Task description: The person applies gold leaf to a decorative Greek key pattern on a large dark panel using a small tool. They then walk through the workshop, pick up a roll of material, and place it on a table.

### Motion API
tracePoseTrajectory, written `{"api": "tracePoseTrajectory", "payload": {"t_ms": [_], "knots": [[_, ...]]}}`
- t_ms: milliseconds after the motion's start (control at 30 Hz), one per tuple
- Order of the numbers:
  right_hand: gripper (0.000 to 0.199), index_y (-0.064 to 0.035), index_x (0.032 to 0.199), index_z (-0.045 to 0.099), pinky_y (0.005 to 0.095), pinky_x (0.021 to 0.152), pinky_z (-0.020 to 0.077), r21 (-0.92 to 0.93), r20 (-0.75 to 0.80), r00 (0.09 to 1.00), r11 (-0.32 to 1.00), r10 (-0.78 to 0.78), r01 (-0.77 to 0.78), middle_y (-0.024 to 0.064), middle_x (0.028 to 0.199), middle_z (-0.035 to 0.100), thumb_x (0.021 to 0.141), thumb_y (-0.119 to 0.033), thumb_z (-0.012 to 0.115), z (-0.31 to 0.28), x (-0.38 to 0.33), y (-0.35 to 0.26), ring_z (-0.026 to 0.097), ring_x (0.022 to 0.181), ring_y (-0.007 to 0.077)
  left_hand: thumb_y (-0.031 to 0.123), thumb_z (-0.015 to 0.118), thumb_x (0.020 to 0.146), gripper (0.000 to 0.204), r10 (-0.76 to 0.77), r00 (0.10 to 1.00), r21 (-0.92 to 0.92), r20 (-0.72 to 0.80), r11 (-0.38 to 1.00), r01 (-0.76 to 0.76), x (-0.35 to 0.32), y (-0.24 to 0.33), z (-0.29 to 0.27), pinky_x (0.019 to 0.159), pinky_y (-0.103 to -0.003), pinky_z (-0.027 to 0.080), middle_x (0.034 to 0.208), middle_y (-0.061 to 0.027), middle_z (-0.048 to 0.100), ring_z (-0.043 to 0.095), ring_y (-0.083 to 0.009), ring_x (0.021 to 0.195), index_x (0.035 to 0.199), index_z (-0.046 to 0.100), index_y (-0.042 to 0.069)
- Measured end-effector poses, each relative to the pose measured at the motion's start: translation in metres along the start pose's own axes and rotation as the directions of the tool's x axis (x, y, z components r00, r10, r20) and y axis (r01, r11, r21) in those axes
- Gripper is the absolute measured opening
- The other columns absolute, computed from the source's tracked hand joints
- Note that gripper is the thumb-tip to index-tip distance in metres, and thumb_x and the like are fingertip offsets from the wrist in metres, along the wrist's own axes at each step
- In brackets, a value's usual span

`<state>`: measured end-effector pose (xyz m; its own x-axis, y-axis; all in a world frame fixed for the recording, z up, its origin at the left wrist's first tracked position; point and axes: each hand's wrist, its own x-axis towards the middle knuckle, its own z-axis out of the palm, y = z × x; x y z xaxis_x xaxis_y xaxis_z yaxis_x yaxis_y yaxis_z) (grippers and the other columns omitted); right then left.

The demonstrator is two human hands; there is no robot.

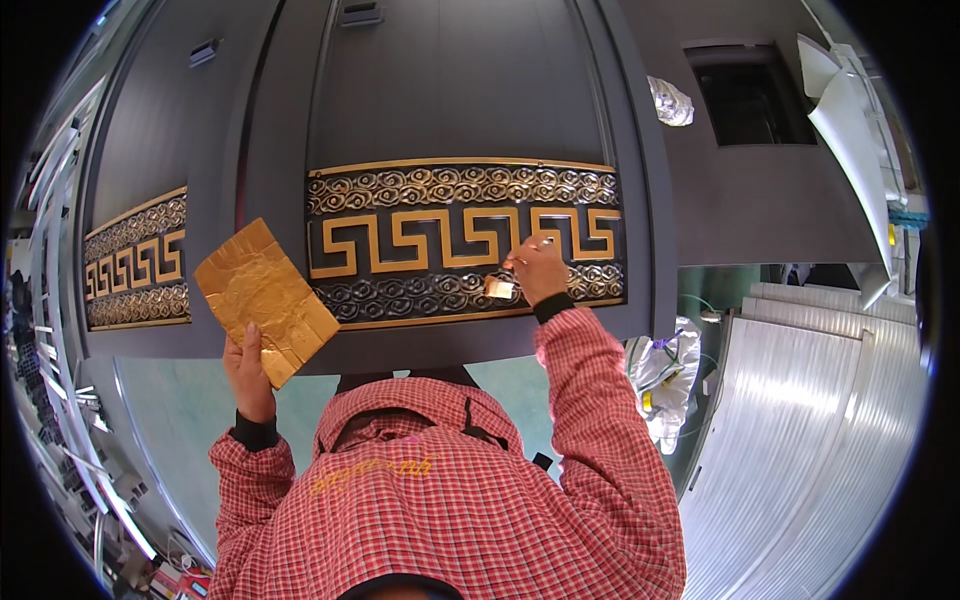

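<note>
My left hand (249,378) grips the lower edge of a flat piece of cardboard (262,292) smeared with gold paint, its thumb on top. My right hand (541,270) is closed round a small paintbrush (498,288), whose pale bristles are over the lower scroll band (400,298) of a dark grey door panel (460,90). Whether the bristles touch the relief I cannot tell. Above that band runs a raised gold key pattern (420,240), and above it an upper scroll band (440,187) with gold highlights. The lower band's left part looks darker than the upper band.
A second dark panel section (140,262) with a like gold pattern stands at the left. Silvery ribbed sheets (790,400) lie at the right, beside a crumpled white plastic bag (672,385). Another dark panel (760,200) has a rectangular opening. Light-coloured strips (75,420) line the far left.
</note>
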<state>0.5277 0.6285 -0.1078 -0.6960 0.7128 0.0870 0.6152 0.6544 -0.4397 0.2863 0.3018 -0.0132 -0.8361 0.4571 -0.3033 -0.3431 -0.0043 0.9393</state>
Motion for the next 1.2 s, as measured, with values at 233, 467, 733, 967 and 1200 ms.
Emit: {"api": "tracePoseTrajectory", "payload": {"t_ms": [233,467,733,967,1200], "knots": [[0.005,-0.0128,0.076,0.066,0.0352,0.065,0.0464,0.000,0.530,0.810,0.955,0.251,-0.296,0.0074,0.083,0.063,0.074,-0.014,0.063,-0.108,-0.128,0.026,0.060,0.080,0.0254,0.015,0.044,0.094,0.029,-0.025,0.996,0.020,0.087,1.000,0.023,0.016,0.001,-0.001,0.079,-0.025,0.047,0.109,-0.0080,0.056,0.057,-0.0134,0.093,0.117,0.044,-0.001],[0.016,-0.0127,0.085,0.061,0.0367,0.069,0.0480,-0.350,0.280,0.820,0.848,0.499,-0.397,0.0044,0.092,0.059,0.069,-0.008,0.062,-0.100,-0.161,-0.009,0.059,0.085,0.0261,0.015,0.043,0.094,0.029,-0.016,0.980,0.009,0.197,1.000,0.015,0.032,0.007,-0.010,0.081,-0.025,0.046,0.111,-0.0076,0.055,0.055,-0.0127,0.095,0.117,0.045,-0.001],[0.033,-0.0162,0.100,0.061,0.0361,0.077,0.0474,-0.075,-0.021,0.991,0.988,0.133,-0.135,0.0029,0.102,0.057,0.069,-0.008,0.068,-0.022,-0.065,-0.066,0.054,0.098,0.0232,0.015,0.044,0.094,0.028,0.021,0.982,0.043,0.187,0.999,-0.029,0.035,0.023,-0.033,0.080,-0.024,0.044,0.109,-0.0068,0.055,0.055,-0.0116,0.094,0.116,0.045,-0.001],[0.020,-0.0174,0.088,0.063,0.0369,0.071,0.0490,0.035,0.043,0.998,0.999,0.035,-0.036,0.0050,0.090,0.057,0.072,-0.005,0.062,0.012,-0.048,-0.035,0.057,0.085,0.0253,0.016,0.044,0.094,0.027,0.004,0.993,0.026,0.116,1.000,-0.008,0.031,0.023,-0.056,0.078,-0.025,0.046,0.107,-0.0073,0.056,0.057,-0.0119,0.091,0.115,0.046,-0.001],[0.016,-0.0085,0.087,0.060,0.0389,0.075,0.0461,-0.196,-0.010,1.000,0.980,-0.016,0.013,0.0104,0.089,0.057,0.074,-0.001,0.055,0.072,-0.044,-0.095,0.054,0.088,0.0294,0.015,0.043,0.094,0.027,-0.007,0.995,0.044,0.098,0.999,0.003,0.034,0.022,-0.056,0.077,-0.025,0.047,0.107,-0.0076,0.057,0.057,-0.0123,0.091,0.114,0.046,-0.001]]}}
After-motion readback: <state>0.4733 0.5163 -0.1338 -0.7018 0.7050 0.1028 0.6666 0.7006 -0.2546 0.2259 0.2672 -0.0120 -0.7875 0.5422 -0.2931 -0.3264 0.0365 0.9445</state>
